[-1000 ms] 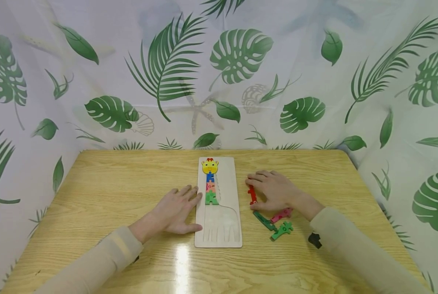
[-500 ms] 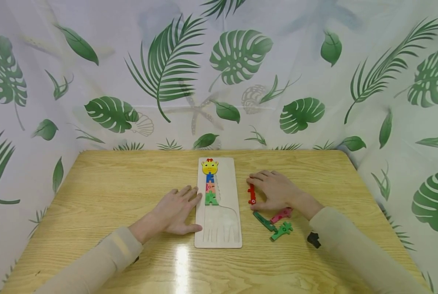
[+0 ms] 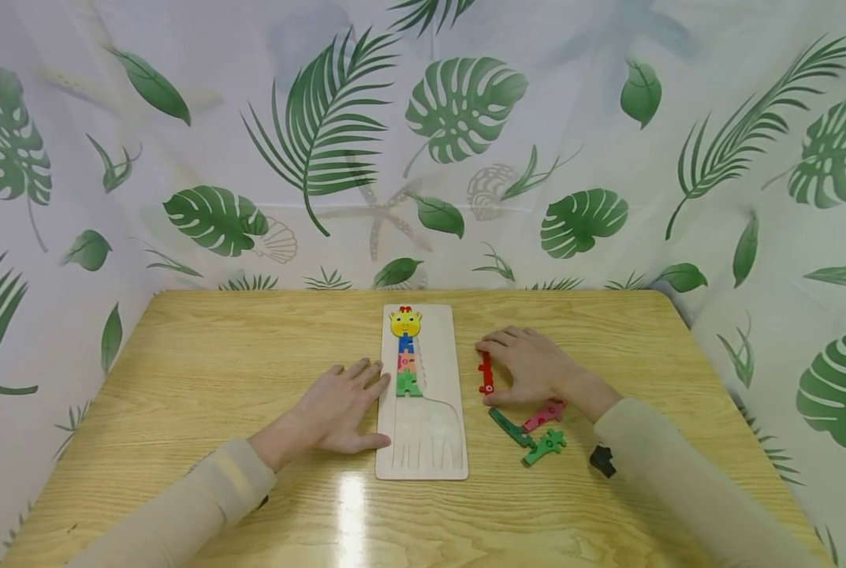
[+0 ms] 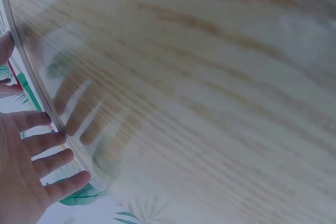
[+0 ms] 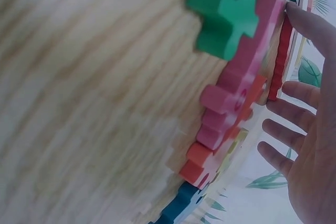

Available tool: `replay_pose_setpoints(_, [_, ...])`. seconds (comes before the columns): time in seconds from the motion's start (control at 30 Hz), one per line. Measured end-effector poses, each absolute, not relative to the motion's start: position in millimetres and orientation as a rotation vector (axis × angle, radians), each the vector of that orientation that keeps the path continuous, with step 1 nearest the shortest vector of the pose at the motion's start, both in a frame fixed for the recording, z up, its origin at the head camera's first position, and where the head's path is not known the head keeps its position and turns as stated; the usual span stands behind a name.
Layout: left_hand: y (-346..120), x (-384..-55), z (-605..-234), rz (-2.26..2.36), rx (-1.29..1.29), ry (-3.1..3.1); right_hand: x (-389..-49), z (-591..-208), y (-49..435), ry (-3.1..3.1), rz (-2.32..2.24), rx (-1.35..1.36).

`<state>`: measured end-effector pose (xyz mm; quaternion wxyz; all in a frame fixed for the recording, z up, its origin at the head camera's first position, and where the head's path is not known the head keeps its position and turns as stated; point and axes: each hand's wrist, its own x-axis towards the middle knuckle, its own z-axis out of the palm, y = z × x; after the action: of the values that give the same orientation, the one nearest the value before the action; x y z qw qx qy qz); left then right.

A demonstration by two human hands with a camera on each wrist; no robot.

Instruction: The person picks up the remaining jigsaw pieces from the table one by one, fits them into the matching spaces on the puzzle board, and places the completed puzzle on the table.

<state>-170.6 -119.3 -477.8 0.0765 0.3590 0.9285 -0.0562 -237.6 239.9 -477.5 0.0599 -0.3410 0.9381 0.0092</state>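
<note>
A pale wooden puzzle board [image 3: 438,347] lies on the table, carrying a yellow giraffe head [image 3: 405,323] with blue, pink and green neck pieces [image 3: 409,384] below it. The lower recess is bare wood. My left hand [image 3: 333,406] rests along the board's left edge with fingers fairly straight and spread. Right of the board, my right hand [image 3: 532,369] spans a red puzzle piece [image 3: 487,375], pinching it end to end between thumb and finger. The right wrist view shows this red piece [image 5: 280,56] edge-on; the other fingers are extended.
Near the right wrist lie a dark green piece [image 3: 509,427], a pink piece [image 3: 543,416] and a light green piece [image 3: 545,447]. Under the right hand, the right wrist view also shows orange [image 5: 197,163] and blue [image 5: 181,203] pieces. A leaf-print cloth [image 3: 423,158] surrounds the table.
The red piece has turned slightly more upright beneath the right hand. The right wrist has shifted very slightly; the left hand and board stay put.
</note>
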Motion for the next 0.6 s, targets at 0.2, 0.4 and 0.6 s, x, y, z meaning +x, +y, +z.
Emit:
replay_pose_setpoints(0.2, [-118.4, -170.7, -477.4, -0.177, 1.081, 2.782, -239.9, -479.7, 239.4, 2.838, 0.012, -1.013])
replay_pose_setpoints(0.4, [-117.9, -170.6, -477.2, -0.185, 1.082, 2.784, -239.3, -478.1, 238.5, 2.856, 0.004, -1.023])
replay_pose_setpoints(0.6, [-118.5, -170.7, -478.7, -0.179, 1.074, 2.782, -239.9, -477.8, 239.0, 2.867, -0.027, -1.033])
